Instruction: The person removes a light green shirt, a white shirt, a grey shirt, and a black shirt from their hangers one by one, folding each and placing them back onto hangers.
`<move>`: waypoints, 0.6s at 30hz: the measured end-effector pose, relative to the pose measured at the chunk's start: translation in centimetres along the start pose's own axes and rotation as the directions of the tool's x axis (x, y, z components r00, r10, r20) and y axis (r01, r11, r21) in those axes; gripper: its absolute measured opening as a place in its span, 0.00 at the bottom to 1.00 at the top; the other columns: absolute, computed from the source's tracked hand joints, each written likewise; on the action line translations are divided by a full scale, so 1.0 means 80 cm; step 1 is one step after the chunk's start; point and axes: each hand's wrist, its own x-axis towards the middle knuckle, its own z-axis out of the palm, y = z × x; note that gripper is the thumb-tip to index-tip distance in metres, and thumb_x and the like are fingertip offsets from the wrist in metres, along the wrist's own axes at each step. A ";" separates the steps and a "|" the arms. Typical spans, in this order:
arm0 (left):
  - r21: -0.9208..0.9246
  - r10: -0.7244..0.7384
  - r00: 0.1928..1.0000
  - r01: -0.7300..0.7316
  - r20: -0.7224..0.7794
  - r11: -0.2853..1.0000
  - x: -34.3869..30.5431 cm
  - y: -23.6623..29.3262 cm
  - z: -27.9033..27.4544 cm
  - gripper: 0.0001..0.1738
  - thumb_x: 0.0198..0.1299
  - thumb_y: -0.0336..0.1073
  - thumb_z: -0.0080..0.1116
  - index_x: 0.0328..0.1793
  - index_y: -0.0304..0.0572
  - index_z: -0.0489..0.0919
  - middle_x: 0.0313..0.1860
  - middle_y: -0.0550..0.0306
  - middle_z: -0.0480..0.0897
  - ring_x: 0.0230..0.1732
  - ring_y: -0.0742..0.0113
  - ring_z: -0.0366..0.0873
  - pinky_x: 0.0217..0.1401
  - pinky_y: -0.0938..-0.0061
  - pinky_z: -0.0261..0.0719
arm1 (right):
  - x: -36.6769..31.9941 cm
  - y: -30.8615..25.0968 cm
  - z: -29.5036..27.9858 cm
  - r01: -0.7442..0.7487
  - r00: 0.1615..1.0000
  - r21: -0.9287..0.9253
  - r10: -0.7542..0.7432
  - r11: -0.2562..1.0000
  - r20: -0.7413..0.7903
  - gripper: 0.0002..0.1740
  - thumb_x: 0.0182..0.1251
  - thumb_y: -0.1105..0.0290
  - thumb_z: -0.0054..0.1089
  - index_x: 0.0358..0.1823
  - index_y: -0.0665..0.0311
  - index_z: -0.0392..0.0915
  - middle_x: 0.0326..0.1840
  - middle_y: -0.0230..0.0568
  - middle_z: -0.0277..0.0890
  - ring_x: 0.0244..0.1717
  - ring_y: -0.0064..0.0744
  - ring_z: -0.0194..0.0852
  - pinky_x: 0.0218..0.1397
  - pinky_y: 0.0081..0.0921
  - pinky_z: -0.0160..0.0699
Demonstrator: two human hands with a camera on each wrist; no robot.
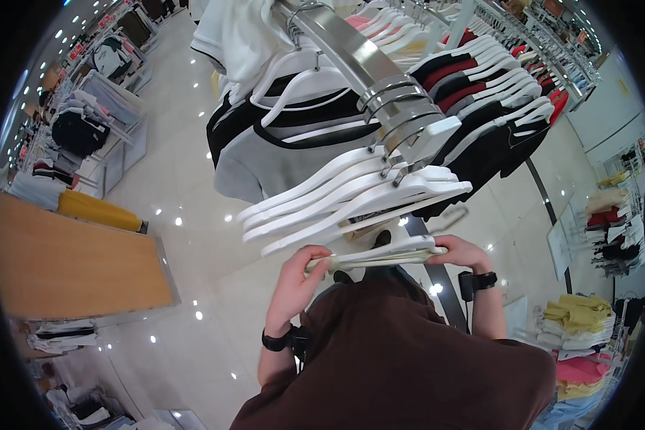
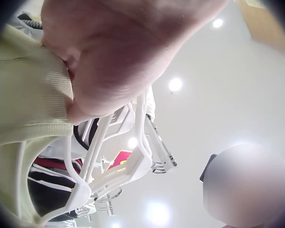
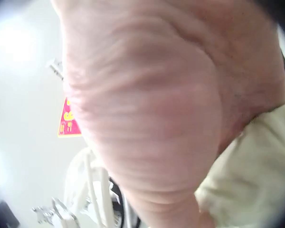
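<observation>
A pale yellow-green garment (image 2: 28, 85) with a ribbed edge hangs between both hands, on a white hanger (image 1: 390, 249) in front of the brown shirt. At the garment's left end, my left hand (image 1: 295, 281) pinches it; the left wrist view shows thumb and fingers on the ribbed band. My right hand (image 1: 463, 253) grips the other end beside the hanger's right tip. In the right wrist view the palm covers most of the frame, and pale cloth (image 3: 254, 173) shows at its edge, the fingertips hidden.
Just beyond the hands, several bare white hangers (image 1: 358, 188) hang from a metal rail (image 1: 351, 54). Grey and black shirts (image 1: 297, 161) hang farther along it. A wooden table (image 1: 86, 258) stands at left, folded clothes (image 1: 580, 319) at right.
</observation>
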 end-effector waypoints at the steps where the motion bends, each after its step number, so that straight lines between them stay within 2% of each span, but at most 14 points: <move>1: 0.045 0.060 0.998 -0.061 0.030 0.997 0.004 -0.002 0.009 0.11 0.73 0.32 0.61 0.56 0.34 0.82 0.47 0.53 0.86 0.48 0.66 0.82 0.55 0.70 0.79 | 0.000 -0.008 0.007 -0.029 1.000 -0.077 0.028 0.997 -0.007 0.21 0.71 0.60 0.70 0.58 0.65 0.83 0.48 0.35 0.85 0.51 0.26 0.79 0.59 0.27 0.78; 2: 0.043 0.065 0.997 -0.066 0.030 0.997 0.008 0.001 0.018 0.11 0.73 0.32 0.61 0.56 0.34 0.82 0.47 0.53 0.86 0.48 0.66 0.82 0.55 0.70 0.79 | 0.001 -0.010 0.013 -0.028 1.000 -0.081 0.027 0.996 -0.011 0.21 0.71 0.60 0.70 0.58 0.65 0.83 0.48 0.35 0.85 0.51 0.26 0.79 0.59 0.27 0.78; 4: 0.140 0.064 0.994 -0.077 0.092 0.987 0.018 0.009 0.036 0.13 0.73 0.34 0.62 0.57 0.34 0.82 0.48 0.50 0.86 0.51 0.58 0.84 0.57 0.65 0.81 | 0.006 -0.006 0.025 -0.232 0.968 -0.129 0.216 0.964 -0.126 0.21 0.74 0.59 0.67 0.61 0.64 0.84 0.54 0.43 0.87 0.54 0.34 0.83 0.62 0.33 0.80; 5: 0.196 0.164 0.981 -0.183 0.107 0.963 0.025 0.007 0.043 0.14 0.72 0.35 0.63 0.59 0.35 0.83 0.51 0.49 0.86 0.52 0.53 0.84 0.59 0.62 0.81 | 0.014 0.020 0.032 -0.256 0.955 -0.135 0.228 0.957 -0.190 0.19 0.77 0.59 0.63 0.61 0.63 0.85 0.53 0.46 0.88 0.53 0.37 0.84 0.61 0.34 0.81; 6: 0.195 0.168 0.980 -0.185 0.103 0.963 0.029 0.008 0.052 0.14 0.72 0.35 0.63 0.59 0.35 0.83 0.51 0.49 0.86 0.52 0.53 0.84 0.59 0.62 0.81 | 0.015 0.026 0.035 -0.254 0.955 -0.140 0.226 0.957 -0.191 0.19 0.77 0.59 0.63 0.61 0.63 0.85 0.53 0.46 0.88 0.53 0.37 0.84 0.61 0.34 0.81; 8: 0.126 0.148 0.978 -0.167 0.145 0.978 0.039 0.009 0.064 0.15 0.72 0.34 0.62 0.61 0.35 0.82 0.56 0.47 0.85 0.57 0.54 0.84 0.63 0.59 0.80 | 0.019 0.035 0.037 -0.229 0.930 -0.131 0.177 0.964 -0.323 0.19 0.78 0.62 0.61 0.63 0.64 0.84 0.54 0.46 0.88 0.55 0.37 0.84 0.63 0.34 0.80; 9: 0.125 0.153 0.978 -0.170 0.141 0.977 0.046 0.006 0.065 0.15 0.72 0.34 0.62 0.61 0.35 0.82 0.56 0.47 0.85 0.57 0.54 0.84 0.63 0.59 0.80 | 0.023 0.066 0.036 -0.226 0.924 -0.074 0.190 0.971 -0.333 0.20 0.79 0.64 0.57 0.66 0.65 0.81 0.59 0.44 0.86 0.60 0.36 0.83 0.66 0.33 0.78; 10: 0.058 0.081 0.985 -0.091 0.154 0.994 0.054 0.002 0.066 0.19 0.71 0.33 0.63 0.65 0.36 0.80 0.61 0.47 0.84 0.62 0.55 0.82 0.69 0.59 0.77 | 0.018 0.068 0.035 -0.224 0.924 -0.079 0.185 0.971 -0.335 0.20 0.79 0.64 0.57 0.66 0.65 0.81 0.59 0.44 0.86 0.60 0.36 0.83 0.66 0.33 0.78; 11: -0.008 0.013 0.985 -0.012 0.172 1.000 0.063 0.000 0.066 0.23 0.69 0.31 0.65 0.69 0.37 0.78 0.65 0.47 0.83 0.67 0.55 0.80 0.75 0.59 0.74 | 0.016 0.070 0.033 -0.226 0.907 0.014 0.215 0.974 -0.361 0.21 0.79 0.65 0.57 0.67 0.66 0.81 0.60 0.44 0.86 0.61 0.35 0.82 0.67 0.33 0.77; 12: -0.010 0.020 0.986 -0.018 0.168 1.000 0.070 0.001 0.065 0.23 0.69 0.31 0.65 0.69 0.37 0.78 0.65 0.47 0.83 0.67 0.55 0.80 0.75 0.59 0.74 | 0.013 0.073 0.031 -0.223 0.890 0.107 0.247 0.969 -0.383 0.22 0.79 0.65 0.56 0.68 0.67 0.80 0.62 0.43 0.85 0.63 0.35 0.81 0.68 0.32 0.76; 14: -0.514 0.101 0.992 -0.048 0.076 0.857 0.080 0.001 0.061 0.35 0.64 0.26 0.68 0.78 0.38 0.71 0.74 0.49 0.77 0.77 0.58 0.72 0.86 0.58 0.62 | 0.012 0.090 0.025 -0.213 0.883 0.105 0.237 0.971 -0.406 0.22 0.79 0.66 0.55 0.67 0.68 0.80 0.62 0.42 0.85 0.63 0.35 0.80 0.69 0.32 0.75; 15: -0.747 0.087 0.992 0.007 0.088 0.665 0.084 -0.006 0.060 0.45 0.59 0.22 0.70 0.84 0.40 0.65 0.79 0.51 0.72 0.82 0.56 0.65 0.91 0.55 0.53 | 0.011 0.092 0.022 -0.212 0.860 0.116 0.242 0.970 -0.450 0.22 0.78 0.66 0.55 0.67 0.68 0.80 0.62 0.42 0.85 0.63 0.35 0.81 0.69 0.33 0.75; 16: -0.749 0.092 0.992 0.001 0.082 0.663 0.086 -0.012 0.058 0.45 0.59 0.22 0.70 0.84 0.40 0.65 0.79 0.51 0.72 0.82 0.56 0.65 0.91 0.55 0.53 | 0.009 0.094 0.018 -0.211 0.833 0.130 0.248 0.969 -0.494 0.22 0.78 0.66 0.56 0.68 0.68 0.80 0.62 0.42 0.85 0.63 0.35 0.81 0.69 0.33 0.75; 18: -0.930 0.253 0.960 0.020 0.121 0.368 0.090 -0.013 0.055 0.43 0.62 0.24 0.69 0.84 0.40 0.64 0.80 0.49 0.70 0.83 0.52 0.64 0.90 0.50 0.54 | 0.002 0.096 0.003 -0.247 0.813 0.118 0.272 0.962 -0.515 0.22 0.78 0.65 0.56 0.67 0.68 0.81 0.61 0.44 0.86 0.62 0.36 0.82 0.68 0.33 0.76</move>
